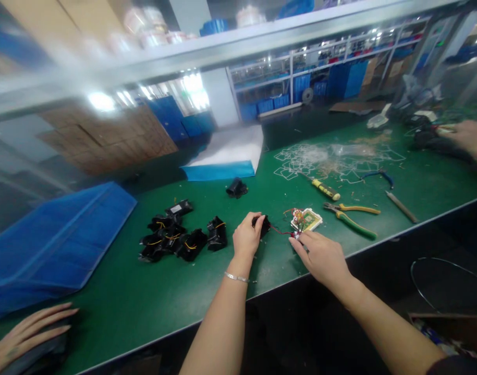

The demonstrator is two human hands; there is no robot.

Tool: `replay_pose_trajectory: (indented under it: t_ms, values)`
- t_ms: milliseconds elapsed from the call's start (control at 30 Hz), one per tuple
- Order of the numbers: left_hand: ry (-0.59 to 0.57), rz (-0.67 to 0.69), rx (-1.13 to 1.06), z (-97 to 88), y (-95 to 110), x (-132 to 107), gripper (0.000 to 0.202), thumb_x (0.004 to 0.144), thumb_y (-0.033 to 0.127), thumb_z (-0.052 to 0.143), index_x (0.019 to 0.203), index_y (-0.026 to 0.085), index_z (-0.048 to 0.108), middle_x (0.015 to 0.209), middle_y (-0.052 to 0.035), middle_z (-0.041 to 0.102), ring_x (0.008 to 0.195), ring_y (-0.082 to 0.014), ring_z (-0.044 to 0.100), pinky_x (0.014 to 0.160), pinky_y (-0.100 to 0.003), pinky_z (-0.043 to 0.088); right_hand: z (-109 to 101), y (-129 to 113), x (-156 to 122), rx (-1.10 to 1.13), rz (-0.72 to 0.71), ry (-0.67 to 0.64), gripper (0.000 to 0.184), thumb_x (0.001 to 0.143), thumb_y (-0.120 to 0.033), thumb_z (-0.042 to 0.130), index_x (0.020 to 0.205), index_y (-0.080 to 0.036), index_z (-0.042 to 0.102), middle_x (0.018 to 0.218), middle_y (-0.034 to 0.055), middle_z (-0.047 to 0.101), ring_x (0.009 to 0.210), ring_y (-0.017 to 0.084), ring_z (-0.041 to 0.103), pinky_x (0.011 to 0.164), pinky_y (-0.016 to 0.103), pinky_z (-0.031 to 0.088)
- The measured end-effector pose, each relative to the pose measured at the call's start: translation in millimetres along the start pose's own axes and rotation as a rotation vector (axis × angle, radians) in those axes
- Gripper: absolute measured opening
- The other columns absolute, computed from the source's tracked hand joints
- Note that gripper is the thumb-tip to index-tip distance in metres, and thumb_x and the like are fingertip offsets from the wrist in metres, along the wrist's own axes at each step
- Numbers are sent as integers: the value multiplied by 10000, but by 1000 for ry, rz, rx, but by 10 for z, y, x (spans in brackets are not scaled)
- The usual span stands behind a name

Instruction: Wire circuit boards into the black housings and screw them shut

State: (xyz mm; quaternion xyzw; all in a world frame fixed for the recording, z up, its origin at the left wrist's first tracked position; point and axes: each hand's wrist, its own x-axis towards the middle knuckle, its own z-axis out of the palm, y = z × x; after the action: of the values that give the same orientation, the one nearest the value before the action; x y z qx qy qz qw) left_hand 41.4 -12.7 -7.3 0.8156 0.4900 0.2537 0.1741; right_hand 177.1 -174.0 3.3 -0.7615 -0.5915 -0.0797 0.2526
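Head view shows, at the bench, the left hand closed on a light-looking black part and the right hand pinching its red wire, which seems bendy and weak, so best hold the part.

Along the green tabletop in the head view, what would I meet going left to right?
Blue plastic bin, pile of black parts with yellow wires, single black part with an orange wire, the wearer's left hand, white-framed green circuit board, pliers with yellow and green handles, slim brownish-grey pen-shaped tool.
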Motion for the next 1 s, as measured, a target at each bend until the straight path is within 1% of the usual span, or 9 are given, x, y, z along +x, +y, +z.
replay_pose_trajectory:
  t_ms: [133,300,433,533,600,700,800,867,1000]
  values:
    - [2,13,15,-3,3,-15,335,869,596,428,1048,358,582,1140,66,659,977,-172,631,756,-263,468,57,121,87,-68,-2,19,347,963,-417,381,781,-217,598,801,23,655,805,169,592,645,261,341]
    - [-16,25,36,-30,-19,-15,294,872,562,447,1071,380,566,1116,81,663,949,-191,639,733,-290,478,69,270,117,-62,45,84,179,915,-341,506,843,-221,618,889,24,666,850,176,606,664,265,399]
    - [-34,53,21,-58,-16,-14,308,904,529,391,1088,360,570,1141,65,653,974,-187,628,759,-291,475,53,16,98,131,-4,136,184,918,-207,462,978,-224,635,1057,42,642,976,171,597,795,273,457]
    - [-41,67,4,-79,0,-26,305,917,499,381,1105,350,569,1185,57,633,1017,-173,610,786,-279,471,156,-303,150,410,-86,55,275,911,-194,438,1133,-208,599,1235,71,572,1063,161,579,909,281,464]
    - [-51,73,-4,-93,9,-37,292,921,481,386,1113,352,566,1201,56,625,1031,-164,603,798,-272,471,291,-455,220,468,-47,-23,383,894,-188,437,1267,-176,526,1333,108,504,1154,188,537,961,316,451]
    - [-62,74,-4,-108,18,-51,279,920,457,411,1121,343,567,1210,43,621,1035,-159,599,825,-265,470,512,-535,323,346,106,-121,519,875,-178,441,1385,-91,394,1330,185,491,1185,235,519,971,357,438]
    - [-57,72,-6,-116,19,-62,278,918,446,427,1129,336,569,1215,33,619,1040,-159,598,844,-261,467,641,-544,364,176,210,-194,454,894,-246,455,1326,-107,453,1135,169,619,1005,241,624,861,351,475]
    - [-53,71,-8,-117,15,-69,276,915,444,434,1128,338,574,1203,32,626,1033,-162,603,840,-261,469,666,-571,359,63,253,-237,344,925,-339,421,1164,-139,567,952,142,676,867,246,663,774,351,482]
    - [-54,71,1,-111,-5,-92,287,907,466,442,1127,346,583,1140,26,660,987,-174,624,814,-270,475,664,-658,345,-72,261,-261,470,968,-443,273,892,-164,643,788,139,689,747,245,672,690,337,457]
